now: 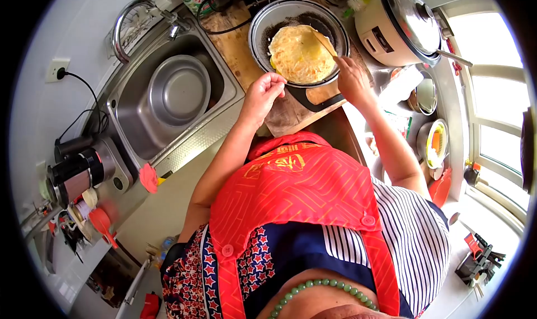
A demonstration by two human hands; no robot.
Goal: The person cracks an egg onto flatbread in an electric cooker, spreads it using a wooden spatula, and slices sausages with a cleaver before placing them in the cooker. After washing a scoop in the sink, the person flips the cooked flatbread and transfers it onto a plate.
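Observation:
A round golden flatbread lies in a dark round pan with a pale metal rim. My right hand is closed around thin wooden chopsticks, whose far ends rest over the flatbread's upper right part. At the pan's near left edge, my left hand has its fingers curled in a pinch against the rim. Whether a bit of the flatbread is between those fingertips I cannot tell. Under the pan is a wooden board.
On the left, a steel sink holds a metal basin below a curved faucet. A rice cooker stands right of the pan. Farther right are bowls by the window. An electric kettle sits at the lower left.

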